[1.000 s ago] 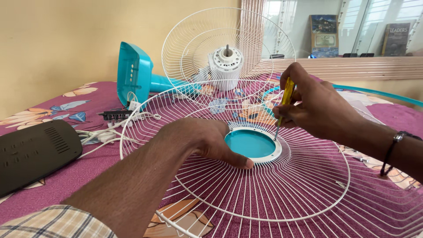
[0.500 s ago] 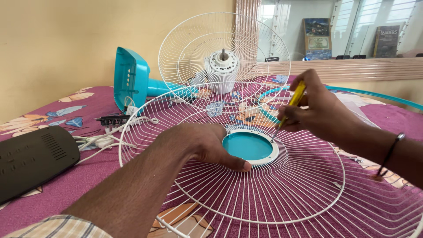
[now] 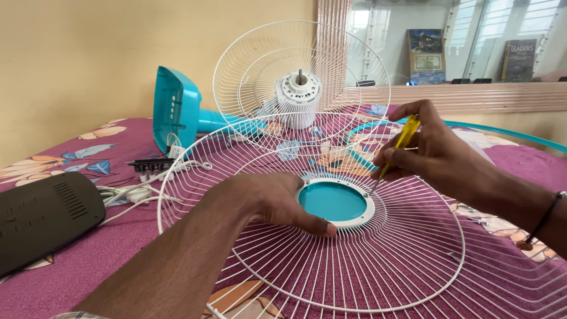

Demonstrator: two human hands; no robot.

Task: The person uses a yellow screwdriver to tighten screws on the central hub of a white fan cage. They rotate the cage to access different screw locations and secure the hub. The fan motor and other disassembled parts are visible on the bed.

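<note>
Surface: purple floral bedsheet [image 3: 88, 260] under both hands, with a yellow wall behind them.
Front grille: white wire fan guard [image 3: 354, 260] lies flat on the sheet beneath both hands, its teal centre disc [image 3: 332, 201] ringed in white between them.
Left hand: left hand [image 3: 260, 198] presses palm-down on the wires, fingers spread and grasping nothing, thumb touching the disc's near edge.
Right hand: right hand [image 3: 431, 150] is clenched round a yellow-handled screwdriver [image 3: 398, 147], tilted, its tip at the disc's right rim.
Beyond the hands: rear grille with white motor [image 3: 299, 94] stands upright, teal fan base [image 3: 177, 106] to its left.
Left of the left hand: white cables [image 3: 139, 189] and a black box [image 3: 41, 218].
</note>
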